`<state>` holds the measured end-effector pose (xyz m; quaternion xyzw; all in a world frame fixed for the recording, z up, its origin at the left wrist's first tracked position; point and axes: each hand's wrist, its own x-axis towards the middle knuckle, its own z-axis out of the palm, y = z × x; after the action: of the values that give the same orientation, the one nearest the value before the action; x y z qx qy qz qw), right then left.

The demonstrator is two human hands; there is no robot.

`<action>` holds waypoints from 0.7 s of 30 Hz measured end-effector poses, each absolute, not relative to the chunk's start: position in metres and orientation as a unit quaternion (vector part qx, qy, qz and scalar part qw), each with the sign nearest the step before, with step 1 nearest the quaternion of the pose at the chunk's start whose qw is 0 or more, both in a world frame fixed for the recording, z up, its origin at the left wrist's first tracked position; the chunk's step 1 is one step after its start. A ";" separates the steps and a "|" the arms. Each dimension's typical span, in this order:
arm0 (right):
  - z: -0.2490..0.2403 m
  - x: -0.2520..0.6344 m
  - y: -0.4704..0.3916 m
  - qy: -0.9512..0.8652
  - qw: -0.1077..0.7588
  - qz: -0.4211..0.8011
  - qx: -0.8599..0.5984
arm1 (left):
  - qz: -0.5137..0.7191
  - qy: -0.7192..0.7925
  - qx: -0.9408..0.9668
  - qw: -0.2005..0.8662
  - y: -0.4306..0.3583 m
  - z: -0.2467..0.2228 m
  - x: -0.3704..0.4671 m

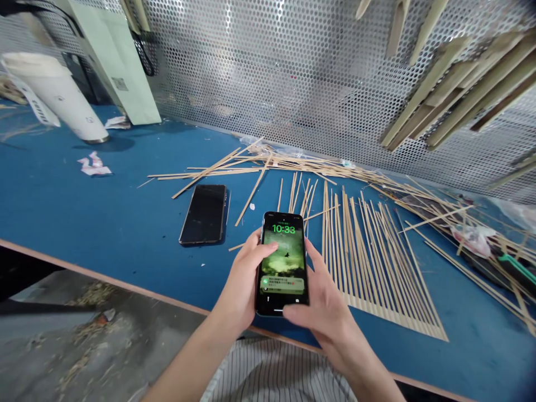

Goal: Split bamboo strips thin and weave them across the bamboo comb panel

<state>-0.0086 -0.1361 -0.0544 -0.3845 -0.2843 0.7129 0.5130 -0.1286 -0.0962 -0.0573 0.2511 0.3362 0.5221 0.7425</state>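
Note:
Between both hands is a smartphone [283,262], its lit lock screen reading 10:33 over a green picture. My left hand [243,273] grips its left side, the thumb lying across the upper screen. Around the right side wraps my right hand [324,304], with its thumb at the bottom of the screen. Behind the phone and to its right, thin bamboo strips [368,257] lie side by side, joined along a near edge in a fan-like row. A second phone [204,214], its screen dark, lies flat to the left.
Loose bamboo strips [293,163] are strewn along the base of a perforated metal panel [251,72], where split bamboo pieces [464,89] hang. A white cup [62,97], a pale green paper bag [119,67] and crumpled paper [94,164] are at the left. A green-handled tool [517,268] lies far right.

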 end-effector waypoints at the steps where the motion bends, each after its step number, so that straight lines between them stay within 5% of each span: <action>1: -0.056 -0.009 -0.135 -0.297 0.506 0.713 -0.385 | 0.523 0.335 0.249 0.743 -0.095 -0.058 -0.129; 21: -0.077 -0.013 -0.123 -0.144 0.546 0.648 -0.511 | 0.486 0.428 0.257 0.717 -0.099 -0.070 -0.120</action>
<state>-0.0132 -0.1227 -0.0773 -0.5111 -0.1445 0.6475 0.5465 -0.1199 -0.0993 -0.0695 0.2573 0.4279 0.4864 0.7170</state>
